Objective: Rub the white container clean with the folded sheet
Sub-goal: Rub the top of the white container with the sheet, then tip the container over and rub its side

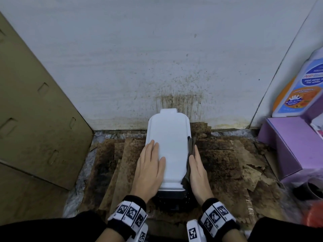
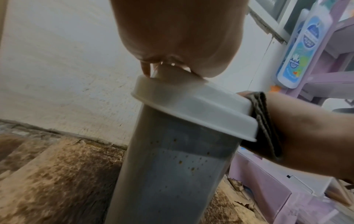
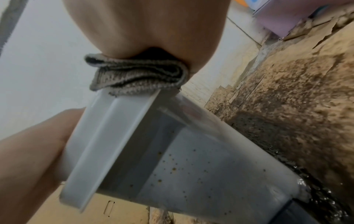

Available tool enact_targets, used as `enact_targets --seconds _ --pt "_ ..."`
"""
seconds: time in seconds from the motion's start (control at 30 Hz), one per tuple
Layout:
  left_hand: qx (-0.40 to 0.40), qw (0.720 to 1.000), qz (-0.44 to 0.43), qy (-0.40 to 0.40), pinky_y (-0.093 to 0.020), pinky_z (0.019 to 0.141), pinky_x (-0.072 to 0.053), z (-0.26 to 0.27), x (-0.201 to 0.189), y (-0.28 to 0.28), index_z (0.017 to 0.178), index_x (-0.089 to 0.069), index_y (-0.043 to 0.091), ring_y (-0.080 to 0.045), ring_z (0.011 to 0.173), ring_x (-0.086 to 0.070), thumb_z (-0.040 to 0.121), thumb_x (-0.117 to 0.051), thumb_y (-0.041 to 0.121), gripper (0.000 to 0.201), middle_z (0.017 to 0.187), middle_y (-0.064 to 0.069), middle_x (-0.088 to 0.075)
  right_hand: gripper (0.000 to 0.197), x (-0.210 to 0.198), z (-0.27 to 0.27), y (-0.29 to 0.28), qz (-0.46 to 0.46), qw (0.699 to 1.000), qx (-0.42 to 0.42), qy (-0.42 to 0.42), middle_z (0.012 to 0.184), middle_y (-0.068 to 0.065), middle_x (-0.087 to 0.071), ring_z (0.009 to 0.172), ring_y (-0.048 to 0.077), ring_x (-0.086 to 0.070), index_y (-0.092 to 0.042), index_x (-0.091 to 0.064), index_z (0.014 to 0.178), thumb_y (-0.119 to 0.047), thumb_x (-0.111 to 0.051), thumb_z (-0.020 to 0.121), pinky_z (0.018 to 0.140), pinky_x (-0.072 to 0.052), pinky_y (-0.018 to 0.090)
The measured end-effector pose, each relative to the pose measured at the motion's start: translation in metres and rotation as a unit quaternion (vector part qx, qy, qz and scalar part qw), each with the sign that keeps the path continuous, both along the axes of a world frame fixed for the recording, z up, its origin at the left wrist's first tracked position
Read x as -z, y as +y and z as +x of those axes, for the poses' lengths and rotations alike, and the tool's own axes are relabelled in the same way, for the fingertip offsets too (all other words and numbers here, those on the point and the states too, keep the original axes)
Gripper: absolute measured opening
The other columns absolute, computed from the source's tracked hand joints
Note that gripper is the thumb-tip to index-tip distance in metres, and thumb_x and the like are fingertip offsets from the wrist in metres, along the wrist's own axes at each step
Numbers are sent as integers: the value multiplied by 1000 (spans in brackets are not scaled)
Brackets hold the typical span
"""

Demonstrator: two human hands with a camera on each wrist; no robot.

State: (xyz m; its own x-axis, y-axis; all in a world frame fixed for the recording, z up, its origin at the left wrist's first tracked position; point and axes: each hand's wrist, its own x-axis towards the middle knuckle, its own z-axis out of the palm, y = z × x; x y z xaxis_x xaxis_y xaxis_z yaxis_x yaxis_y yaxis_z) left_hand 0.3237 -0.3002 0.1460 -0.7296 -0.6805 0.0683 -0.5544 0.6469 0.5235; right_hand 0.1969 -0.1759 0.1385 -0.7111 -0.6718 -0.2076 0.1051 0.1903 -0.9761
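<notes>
Stained brown cardboard sheets are covering the floor, meeting a spattered white wall. A cardboard panel is leaning at left; a purple box and a labelled bottle are sitting at right. The container is standing upright near the wall, white lid on top. Left hand is lying flat on the lid, fingers straight, grasping nothing. Right hand is pressing the grey cloth flat against the container's right side, fingers straight. Wrist views are showing brown specks on the container's translucent body and the cloth's folded layers, hidden from the head view.
</notes>
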Motion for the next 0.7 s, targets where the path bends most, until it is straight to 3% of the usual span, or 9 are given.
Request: enact_targets --seconds 0.13,0.27,0.4,0.5,0.57,0.7 --pt "-25 999 -8 -35 -35 127 -9 0 -14 -5 161 -20 20 -10 154 -4 107 -26 48 61 169 7 -11 57 5 5 -7 -28 1000 -1 -2 158 -28 -25 146 -1 -29 -48 -17 156 -51 -40 104 122 -29 36" --pt "-58 998 -35 -15 -34 125 -13 -4 -21 -11 154 -31 16 -16 153 -14 100 -20 56 69 164 -2 -25 54 8 17 -19 -43 999 -11 22 160 -30 -23 148 -5 -25 -54 -18 154 -51 -39 105 124 -27 39" --pt "-10 999 -11 35 -31 127 -12 -8 -12 -18 161 -19 20 -6 154 -10 102 -25 55 69 168 8 -15 49 0 33 -33 -59 998 -22 27 158 -33 -21 146 -12 -21 -51 -17 152 -36 -34 109 125 -22 29" --pt "25 998 -14 48 -25 126 -5 -8 -8 -23 163 -11 24 3 154 -1 100 -23 58 72 168 18 -3 50 0 41 -42 -60 998 -22 -2 163 -24 -22 147 -8 -23 -43 -17 157 -35 -32 109 124 -24 31" --pt "47 998 -26 44 -21 125 -1 -4 -8 -27 163 -7 26 4 154 3 103 -24 55 68 168 20 2 50 3 45 -48 -74 997 -15 -21 163 -25 -22 147 -9 -22 -44 -18 156 -36 -32 109 125 -24 33" --pt "83 996 -41 18 -28 127 -10 7 -11 -40 162 -14 31 1 155 -6 104 -23 52 63 169 16 -9 50 8 53 -58 -97 994 -22 -48 161 -31 -20 147 -13 -18 -45 -19 156 -39 -32 109 126 -20 33"
